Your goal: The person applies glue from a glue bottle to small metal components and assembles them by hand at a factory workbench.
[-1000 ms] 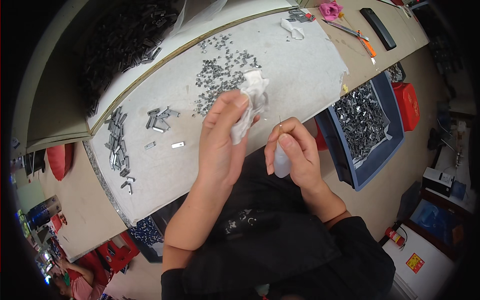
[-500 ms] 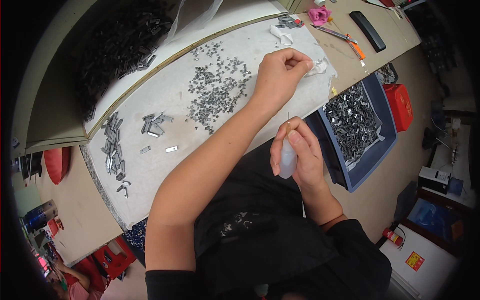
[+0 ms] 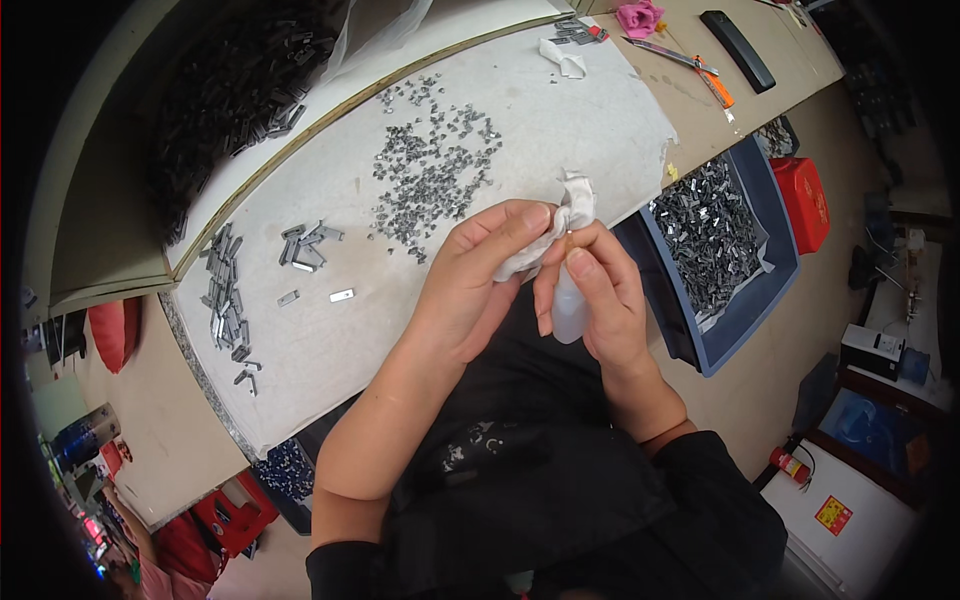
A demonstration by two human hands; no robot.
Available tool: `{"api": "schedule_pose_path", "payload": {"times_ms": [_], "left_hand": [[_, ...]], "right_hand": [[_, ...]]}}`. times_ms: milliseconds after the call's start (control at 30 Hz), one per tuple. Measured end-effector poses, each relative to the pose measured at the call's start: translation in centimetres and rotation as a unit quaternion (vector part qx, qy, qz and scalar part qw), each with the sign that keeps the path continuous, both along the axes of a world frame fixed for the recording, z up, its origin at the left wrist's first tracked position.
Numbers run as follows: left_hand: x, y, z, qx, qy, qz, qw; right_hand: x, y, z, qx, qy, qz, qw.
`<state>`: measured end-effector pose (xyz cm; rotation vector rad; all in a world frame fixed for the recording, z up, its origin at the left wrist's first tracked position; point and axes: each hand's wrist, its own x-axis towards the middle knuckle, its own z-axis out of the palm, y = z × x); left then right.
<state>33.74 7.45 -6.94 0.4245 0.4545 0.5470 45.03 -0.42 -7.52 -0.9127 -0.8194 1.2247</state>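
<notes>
My left hand pinches a crumpled white tissue between thumb and fingers. Close against it, my right hand grips a small translucent squeeze bottle with a thin needle tip pointing up. The tissue sits at the bottle's tip; whether it wraps the needle is partly hidden by my fingers. Beyond my left hand, many tiny metal pieces are scattered over the white-covered worktop. Small grey metal bars lie in a row at the left, with a few more bars beside them.
A blue bin full of metal parts stands at the right, with a red container behind it. An orange utility knife, a black case and a pink cloth lie at the back. Dark parts fill the upper left.
My left hand has lifted the tissue off the worktop and drawn it back to the bottle's tip. My right hand stays nearly in place, still holding the bottle.
</notes>
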Motion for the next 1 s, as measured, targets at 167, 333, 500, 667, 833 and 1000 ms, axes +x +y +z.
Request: {"api": "schedule_pose_path", "payload": {"times_ms": [167, 333, 500, 667, 833, 1000], "left_hand": [[-0.5, -0.2, -0.4, 0.012, 0.003, 0.008, 1.0], [-0.5, -0.1, 0.0, 0.008, 0.037, -0.006, 0.999], [-0.4, 0.1, 0.2, 0.03, 0.037, -0.017, 0.999], [1.1, -1.4, 0.1, 0.037, 0.038, 0.107, 0.993], [0.8, 1.7, 1.4, 0.08, 0.014, 0.187, 0.979], [2.1, 4.8, 1.3, 0.132, 0.024, 0.139, 0.981]], "right_hand": [[-0.3, 0.1, -0.2, -0.006, -0.009, 0.019, 1.0], [-0.2, 0.0, -0.2, -0.016, -0.016, 0.015, 1.0], [-0.3, 0.2, 0.0, -0.045, 0.019, 0.025, 0.999], [-0.5, 0.2, -0.3, -0.038, 0.111, 0.054, 0.992], [-0.5, -1.1, -1.5, -0.07, 0.084, 0.072, 0.991], [-0.1, -1.7, -1.5, -0.058, 0.116, 0.057, 0.99]]}}
